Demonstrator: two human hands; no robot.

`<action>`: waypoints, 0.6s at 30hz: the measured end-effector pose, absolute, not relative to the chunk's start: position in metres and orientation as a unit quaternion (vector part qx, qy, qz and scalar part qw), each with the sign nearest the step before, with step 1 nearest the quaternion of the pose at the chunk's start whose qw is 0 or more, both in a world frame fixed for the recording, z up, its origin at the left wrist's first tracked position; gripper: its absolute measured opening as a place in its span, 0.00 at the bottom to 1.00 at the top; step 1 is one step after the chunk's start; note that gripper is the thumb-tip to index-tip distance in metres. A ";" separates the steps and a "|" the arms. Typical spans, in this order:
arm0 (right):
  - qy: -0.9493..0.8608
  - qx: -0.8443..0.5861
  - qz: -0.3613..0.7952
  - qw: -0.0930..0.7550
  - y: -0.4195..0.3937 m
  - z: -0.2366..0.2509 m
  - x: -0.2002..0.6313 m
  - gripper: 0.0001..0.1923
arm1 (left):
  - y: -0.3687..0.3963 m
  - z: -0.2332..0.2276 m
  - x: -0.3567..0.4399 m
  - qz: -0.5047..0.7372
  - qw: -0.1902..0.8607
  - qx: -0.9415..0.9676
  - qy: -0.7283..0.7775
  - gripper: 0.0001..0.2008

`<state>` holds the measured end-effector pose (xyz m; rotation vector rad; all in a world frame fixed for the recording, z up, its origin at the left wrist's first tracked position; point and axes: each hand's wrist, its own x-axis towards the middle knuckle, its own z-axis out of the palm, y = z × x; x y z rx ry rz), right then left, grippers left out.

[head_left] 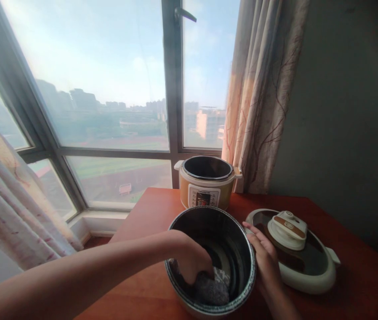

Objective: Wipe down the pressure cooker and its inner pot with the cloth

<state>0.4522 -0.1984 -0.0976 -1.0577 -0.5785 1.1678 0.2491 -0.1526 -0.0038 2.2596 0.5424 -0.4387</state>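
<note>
The dark round metal inner pot [238, 249] sits on the reddish-brown wooden worktop [358, 284] right in front of you, near its front edge. Your left hand [192, 262] is down inside the pot, fingers curled tight around a grey steel-wool scouring pad [210, 289] pressed against the pot's bottom. Your right hand [265, 262] lies flat and open against the outside of the pot's right rim, fingers spread along it. Just to the right of that hand, the round cream-and-brown cooker lid [312, 262] with its raised white knob lies on the worktop. Behind the pot, near the window, stands the yellow-and-white electric pressure cooker body [207, 189], uncovered, its control panel facing you. A patterned beige curtain [262, 89] hangs behind the cooker, against the grey wall
</note>
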 end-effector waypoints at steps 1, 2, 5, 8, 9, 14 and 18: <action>-0.247 -0.471 0.513 0.674 -0.198 -0.097 0.450 0.35 | -0.154 -0.003 0.249 -0.205 0.347 0.899 0.173 0.12; -0.239 -0.473 0.508 0.679 -0.199 -0.097 0.447 0.35 | -0.156 -0.003 0.251 -0.223 0.313 0.912 0.144 0.11; -0.217 -0.472 0.502 0.692 -0.200 -0.096 0.441 0.33 | -0.164 -0.004 0.259 -0.221 0.236 0.934 0.151 0.09; -0.215 -0.462 0.505 0.697 -0.201 -0.094 0.439 0.32 | -0.172 -0.013 0.272 -0.207 0.231 0.927 0.212 0.15; -0.217 -0.460 0.503 0.698 -0.201 -0.093 0.440 0.31 | -0.173 -0.018 0.277 -0.189 0.251 0.919 0.237 0.16; -0.223 -0.459 0.503 0.697 -0.200 -0.095 0.441 0.29 | -0.167 -0.038 0.299 0.014 0.489 0.733 0.472 0.17; -0.218 -0.455 0.508 0.698 -0.198 -0.098 0.443 0.31 | -0.150 -0.040 0.306 0.216 0.569 0.588 0.534 0.17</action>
